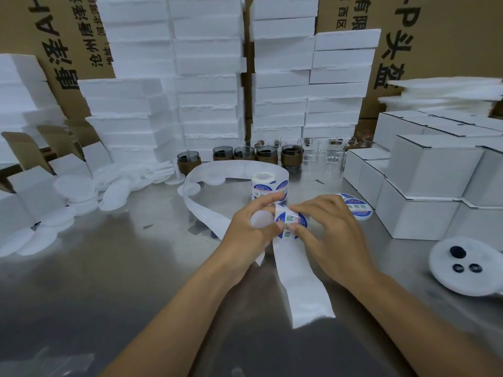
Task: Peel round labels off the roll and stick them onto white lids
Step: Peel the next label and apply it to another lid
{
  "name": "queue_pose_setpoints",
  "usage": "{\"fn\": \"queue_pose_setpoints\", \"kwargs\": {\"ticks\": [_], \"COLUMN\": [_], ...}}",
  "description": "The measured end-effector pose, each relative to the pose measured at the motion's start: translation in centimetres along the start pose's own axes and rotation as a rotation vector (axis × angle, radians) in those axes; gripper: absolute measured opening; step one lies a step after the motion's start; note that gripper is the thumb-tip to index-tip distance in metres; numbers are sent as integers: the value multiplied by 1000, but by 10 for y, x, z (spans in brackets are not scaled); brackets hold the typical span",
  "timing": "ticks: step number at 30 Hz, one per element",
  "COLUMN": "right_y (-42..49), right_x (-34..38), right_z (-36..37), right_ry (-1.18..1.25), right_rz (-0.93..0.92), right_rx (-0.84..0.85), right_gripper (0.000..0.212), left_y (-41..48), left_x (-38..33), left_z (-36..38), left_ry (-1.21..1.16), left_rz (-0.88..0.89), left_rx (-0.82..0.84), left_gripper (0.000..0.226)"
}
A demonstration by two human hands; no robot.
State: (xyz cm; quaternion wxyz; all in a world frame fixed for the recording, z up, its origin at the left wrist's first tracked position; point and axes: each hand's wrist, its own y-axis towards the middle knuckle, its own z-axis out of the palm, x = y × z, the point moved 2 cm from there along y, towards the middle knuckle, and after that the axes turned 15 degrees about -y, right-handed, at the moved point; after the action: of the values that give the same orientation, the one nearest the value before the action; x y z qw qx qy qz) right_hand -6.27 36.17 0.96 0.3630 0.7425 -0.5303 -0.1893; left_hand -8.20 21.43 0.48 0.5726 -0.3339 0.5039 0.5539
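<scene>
- The place is judged to be a packing workshop or stockroom, not a home.
- Printed cardboard cartons [446, 36] are seen standing across the top of the frame.
- White foam blocks [206, 85] are stacked high at upper centre and upper left.
- Closed white boxes [432, 170] are piled at the right; open boxes [32, 183] are lined up at the left edge.
- Glass cups [291, 156] are set in a row at mid-frame on a bare metal table [109, 268].
- Loose white lids [114, 191] are heaped at centre left, and a roll of round labels [268, 186] is stood near the centre.
</scene>
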Motion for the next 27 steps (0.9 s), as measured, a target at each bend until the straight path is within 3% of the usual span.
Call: {"fn": "queue_pose_setpoints", "kwargs": {"ticks": [5, 12, 19, 27], "right_y": [-2, -3, -6, -5], "right_x": [-3, -1, -3, 5], "right_z": [-1, -3, -7, -13], "right_ry": [10, 47, 74, 101], "right_rz": [17, -59, -13, -90], "right_rx": [-23, 28, 129, 160], "right_gripper": [31, 18, 12, 11], "left_y": [-2, -1, 1, 1], "left_x": [0, 0, 0, 3], "left_z": [0, -1, -5, -4], "left_ry": [-170, -159, -233, -130], "left_rz": [-72, -82, -175, -134], "left_rx": [-50, -177, -233, -173], "left_gripper": [22, 20, 12, 33]}}
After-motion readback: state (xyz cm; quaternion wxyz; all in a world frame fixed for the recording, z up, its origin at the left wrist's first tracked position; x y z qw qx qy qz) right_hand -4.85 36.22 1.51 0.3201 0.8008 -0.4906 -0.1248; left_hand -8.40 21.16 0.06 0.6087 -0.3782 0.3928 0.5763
